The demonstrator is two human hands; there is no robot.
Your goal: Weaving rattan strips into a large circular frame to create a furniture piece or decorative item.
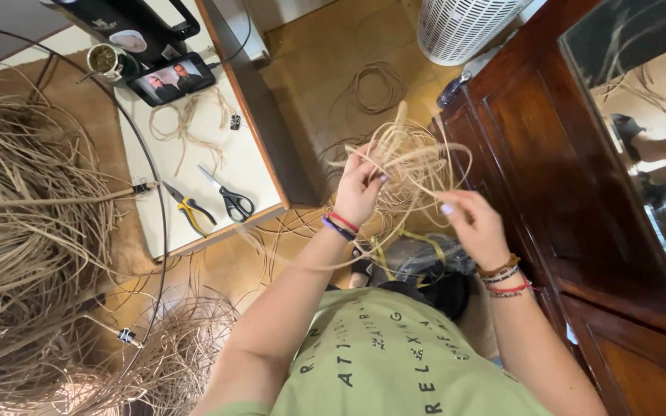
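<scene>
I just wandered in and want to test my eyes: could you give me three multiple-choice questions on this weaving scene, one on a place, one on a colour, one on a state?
1. Where do the black-handled steel scissors lie?
A. on the white tabletop
B. on the tiled floor
C. on the dark wooden cabinet

2. What colour are the handles of the small pliers?
A. red
B. yellow and black
C. green

3. What is in the grip of the left hand and right hand?
A. nothing, both lie flat
B. the scissors
C. a loose tangle of pale tan cane strands

Answers:
1 A: they rest on the white tabletop, right of the pliers.
2 B: yellow shows on the dark handles.
3 C: both hands hold strands of the tangle, raised above the floor.
</scene>
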